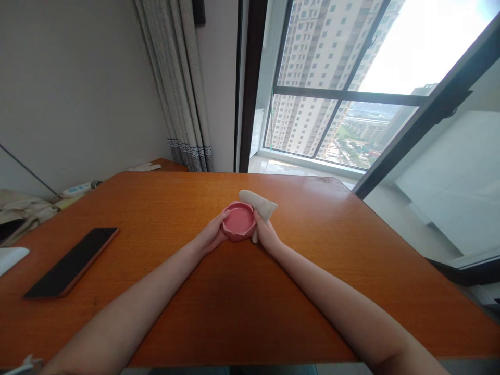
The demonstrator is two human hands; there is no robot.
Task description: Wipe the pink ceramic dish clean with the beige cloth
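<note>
Your left hand point(214, 233) grasps the left side of the pink dish point(238, 221); your right hand point(267, 234) grasps the pale cloth point(259, 203) at the dish's right side. The dish lies between both hands, opening upward. The cloth's long axis slants from far left to near right, beyond the right fingers. The wooden table point(320, 281) extends beneath; a dark flat device point(74, 263) lies well apart, leftward.
</note>
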